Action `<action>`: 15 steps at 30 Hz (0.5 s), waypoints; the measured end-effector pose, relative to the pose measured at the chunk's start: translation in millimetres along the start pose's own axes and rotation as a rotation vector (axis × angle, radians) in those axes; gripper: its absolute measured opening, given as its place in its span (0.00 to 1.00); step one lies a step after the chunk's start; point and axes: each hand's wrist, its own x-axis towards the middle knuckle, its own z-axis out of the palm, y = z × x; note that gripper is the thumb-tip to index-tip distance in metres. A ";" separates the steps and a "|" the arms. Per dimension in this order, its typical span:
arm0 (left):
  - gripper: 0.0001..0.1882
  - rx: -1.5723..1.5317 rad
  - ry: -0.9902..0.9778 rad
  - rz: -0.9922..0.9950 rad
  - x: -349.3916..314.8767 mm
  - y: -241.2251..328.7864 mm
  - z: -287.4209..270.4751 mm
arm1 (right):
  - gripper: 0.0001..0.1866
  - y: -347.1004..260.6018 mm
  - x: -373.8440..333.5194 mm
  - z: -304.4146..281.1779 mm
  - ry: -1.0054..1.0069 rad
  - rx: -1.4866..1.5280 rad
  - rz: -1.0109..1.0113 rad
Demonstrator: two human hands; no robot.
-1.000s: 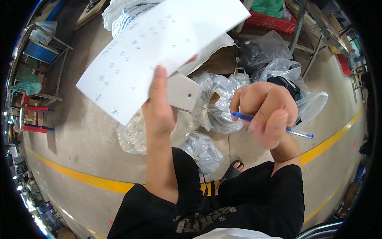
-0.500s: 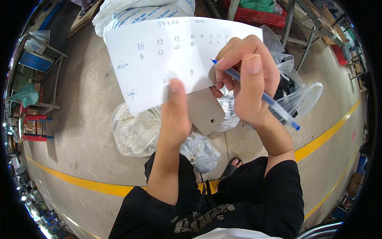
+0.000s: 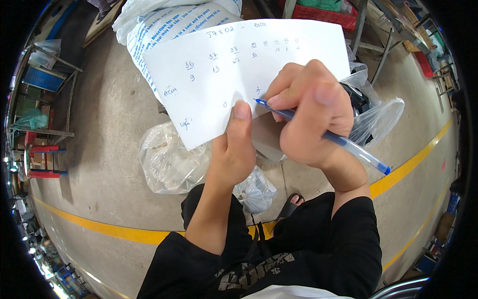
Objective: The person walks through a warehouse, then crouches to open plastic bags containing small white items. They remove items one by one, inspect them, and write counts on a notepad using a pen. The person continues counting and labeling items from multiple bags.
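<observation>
The right hand (image 3: 316,113) is curling firmly around a blue pen (image 3: 356,151), which is slanting diagonally, tip pointing upper left over a handwritten white sheet (image 3: 244,72), blue end lower right. The sheet's long edge is tilting slightly up rightward. The left hand (image 3: 235,149) is gripping its lower edge, thumb on top; a grey board (image 3: 266,137) is showing underneath. The right hand is hiding the sheet's lower right. Around them, a white sack (image 3: 140,57) and a clear plastic bag (image 3: 172,162) are resting above a yellow stripe (image 3: 102,227) crossing the concrete floor (image 3: 114,154).

Wide head-worn fisheye, facing downward
</observation>
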 end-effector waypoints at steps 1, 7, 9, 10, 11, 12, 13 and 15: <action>0.25 0.027 -0.005 0.024 -0.4 -0.1 0.6 | 0.22 -1.5 -0.4 0.5 0.001 -0.032 0.031; 0.24 0.084 -0.077 0.077 -2.2 -2.3 -2.1 | 0.21 1.7 -2.6 2.8 0.000 -0.064 0.030; 0.24 0.124 -0.065 0.104 -2.9 -7.5 -4.3 | 0.20 1.5 -2.3 4.1 0.013 -0.112 0.025; 0.24 0.133 -0.057 0.113 -3.5 -8.7 -4.7 | 0.20 1.8 -2.2 4.7 0.016 -0.125 0.022; 0.24 0.122 -0.045 0.110 -3.2 -6.3 -1.5 | 0.20 2.7 -2.3 4.8 0.020 -0.140 0.021; 0.24 0.110 -0.032 0.107 -2.9 -4.5 0.5 | 0.19 4.3 -2.9 5.1 0.020 -0.145 0.020; 0.24 0.107 -0.046 0.109 -2.5 -3.7 0.7 | 0.19 5.6 -3.1 5.2 0.020 -0.150 0.019; 0.24 0.101 -0.073 0.113 -2.0 -1.9 -0.3 | 0.19 5.8 -2.3 5.7 0.023 -0.152 0.011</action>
